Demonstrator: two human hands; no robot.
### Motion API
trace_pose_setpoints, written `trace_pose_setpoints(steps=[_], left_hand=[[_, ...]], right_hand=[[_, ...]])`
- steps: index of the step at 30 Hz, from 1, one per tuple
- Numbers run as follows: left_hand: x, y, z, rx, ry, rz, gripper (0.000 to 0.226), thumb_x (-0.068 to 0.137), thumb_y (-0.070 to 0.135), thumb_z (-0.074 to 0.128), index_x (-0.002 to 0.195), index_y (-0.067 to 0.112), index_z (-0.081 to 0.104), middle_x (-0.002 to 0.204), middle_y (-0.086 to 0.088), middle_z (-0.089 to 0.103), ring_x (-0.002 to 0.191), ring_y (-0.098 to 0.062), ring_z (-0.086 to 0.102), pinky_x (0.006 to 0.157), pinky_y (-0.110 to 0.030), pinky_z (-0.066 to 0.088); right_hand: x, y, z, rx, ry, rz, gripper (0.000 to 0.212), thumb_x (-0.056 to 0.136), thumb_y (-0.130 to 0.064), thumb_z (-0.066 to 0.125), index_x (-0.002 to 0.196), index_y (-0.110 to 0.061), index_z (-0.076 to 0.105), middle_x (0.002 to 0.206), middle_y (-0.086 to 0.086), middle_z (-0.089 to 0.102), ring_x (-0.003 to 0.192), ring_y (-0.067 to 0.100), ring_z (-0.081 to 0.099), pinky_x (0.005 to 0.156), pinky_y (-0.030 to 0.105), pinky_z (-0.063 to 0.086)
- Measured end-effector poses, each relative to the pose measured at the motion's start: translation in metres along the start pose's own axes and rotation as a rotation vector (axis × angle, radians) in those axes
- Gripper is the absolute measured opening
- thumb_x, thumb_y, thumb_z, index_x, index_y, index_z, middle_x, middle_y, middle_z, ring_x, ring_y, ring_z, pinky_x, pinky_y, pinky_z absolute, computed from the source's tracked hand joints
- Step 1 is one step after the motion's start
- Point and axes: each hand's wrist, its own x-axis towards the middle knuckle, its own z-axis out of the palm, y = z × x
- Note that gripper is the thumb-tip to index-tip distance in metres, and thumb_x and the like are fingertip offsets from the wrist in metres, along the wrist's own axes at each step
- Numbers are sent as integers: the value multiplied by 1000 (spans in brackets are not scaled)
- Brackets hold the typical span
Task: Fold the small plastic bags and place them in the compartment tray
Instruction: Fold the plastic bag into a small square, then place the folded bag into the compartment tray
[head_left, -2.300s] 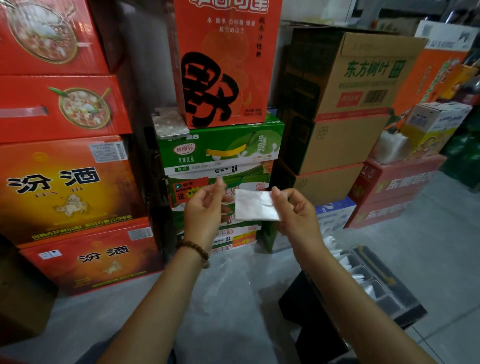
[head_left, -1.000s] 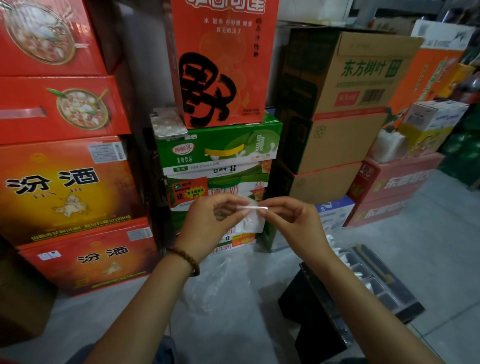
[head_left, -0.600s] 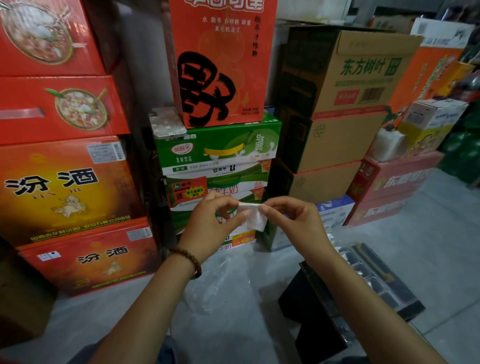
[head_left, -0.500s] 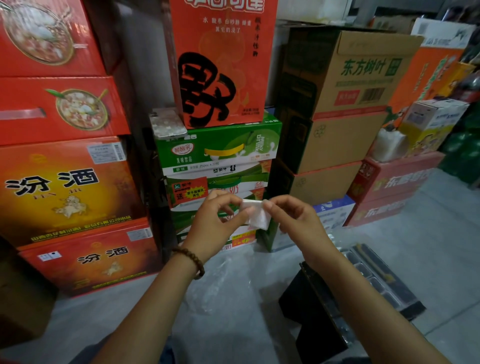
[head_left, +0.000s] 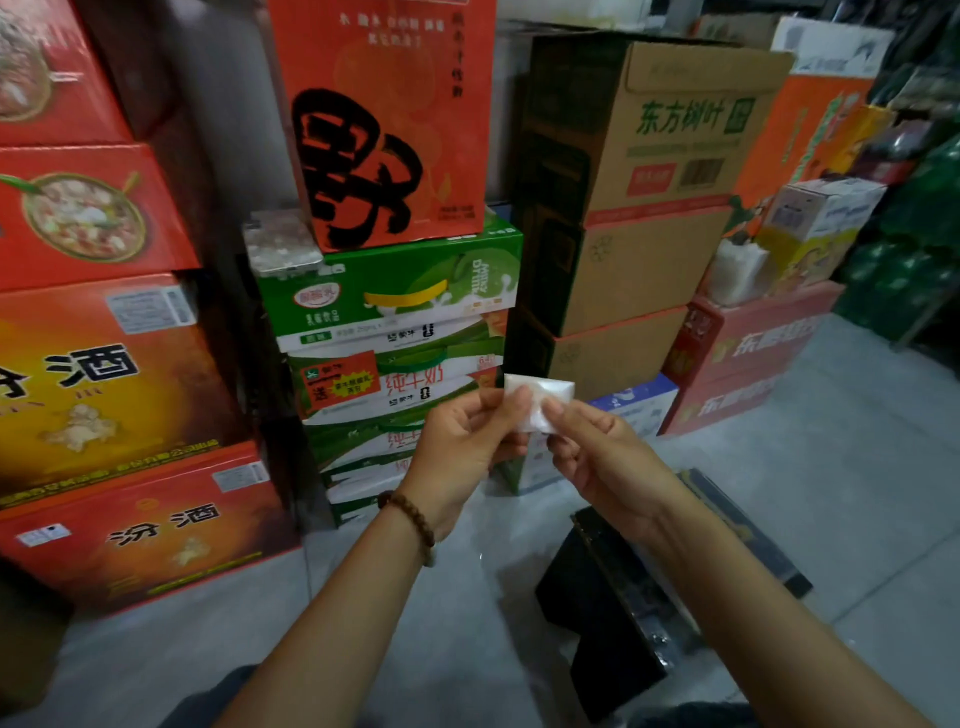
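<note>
**Item 1: small plastic bag** (head_left: 540, 396). White, folded down to a compact oblong. It is held up in mid-air at chest level in front of the stacked cartons (head_left: 395, 291). Its long axis runs roughly 9 to 3 o'clock, with the right end dipping a little. It stands at 12 o'clock from both sets of fingertips.

**Item 2: left hand** (head_left: 462, 447). Thumb and forefinger are pressed together on the bag's left edge and the other fingers curl under. A bead bracelet (head_left: 410, 519) is on the wrist.

**Item 3: right hand** (head_left: 597, 452). Thumb and forefinger are clamped on the bag's lower right portion, with the remaining fingers curled toward the palm.

**Item 4: compartment tray** (head_left: 753, 540). Dark, set on a black stand (head_left: 597, 597) on the grey floor (head_left: 857, 441). It lies at about 5 o'clock from the bag and well below it. The right forearm covers most of it, so its contents cannot be made out.

**Assessment.** The fold looks near finished. One more crease or press may remain before placing. The right hand is the nearer to the tray. The likely move is a release by the left hand, then a carry down toward 5 o'clock. If the pinch loosens, the springy film may unfold.
</note>
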Motion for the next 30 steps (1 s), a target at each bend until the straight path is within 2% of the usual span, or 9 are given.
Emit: trace_pose_setpoints(steps=[2,5,13,16,19,22,25,27,30], left_hand=[[3,-4,16,-92,-31,-51,22,74,27,65,89,11,67,63,6,67,53,0,57,58,-14,52],[8,-13,40,-251,-88,-121,12,89,18,56,85,11,65,56,8,62,49,0,55,54,-11,49],[26,-50,90,-434,-185,-275,15,87,20,57,94,9,65,68,5,63,53,0,57,56,-10,51],[33,-68,97,-233,-194,-298,12,90,28,58,91,20,66,64,11,54,52,1,46,52,-11,45],[40,-82,100,-48,-198,-323,10,89,27,61,87,20,67,50,11,42,41,-1,32,45,-10,34],[44,-96,107,46,-251,-376,10,89,28,62,89,20,68,63,10,65,40,0,42,46,-13,43],[48,-114,113,134,-275,-382,14,90,30,61,93,20,70,88,8,74,47,-1,50,55,-16,50],[50,-126,117,173,-253,-386,12,91,29,61,93,20,69,90,7,75,48,-2,53,57,-17,51],[52,-145,125,226,-266,-388,8,92,27,61,92,22,68,83,9,75,50,-2,58,56,-17,53]], right_hand=[[-4,-4,-9,109,4,14,19,76,-23,64,85,-8,70,65,-1,47,46,1,43,46,9,39],[-9,-9,-24,211,7,22,17,76,-23,63,80,-13,76,64,-3,52,44,1,43,46,7,40],[-22,-18,-83,205,161,23,14,78,-25,61,81,-12,65,55,-8,51,44,1,42,49,6,39],[-25,-14,-111,73,214,49,16,77,-29,64,86,-15,64,57,-9,52,48,1,48,50,10,45],[-31,-10,-142,-164,273,52,15,82,-28,65,86,-13,67,54,-8,43,48,2,39,45,11,36],[-38,-6,-168,-344,289,46,19,89,-21,63,70,-18,67,50,-10,41,45,2,33,44,12,31],[-41,-2,-191,-472,268,55,12,81,-28,69,79,-16,70,54,-10,52,49,3,41,49,13,35],[-41,1,-205,-543,266,65,15,83,-26,70,89,-12,72,60,-7,61,51,4,47,50,14,38],[-40,9,-222,-556,268,78,11,90,-19,65,89,-10,71,69,-7,69,54,4,54,52,15,40]])
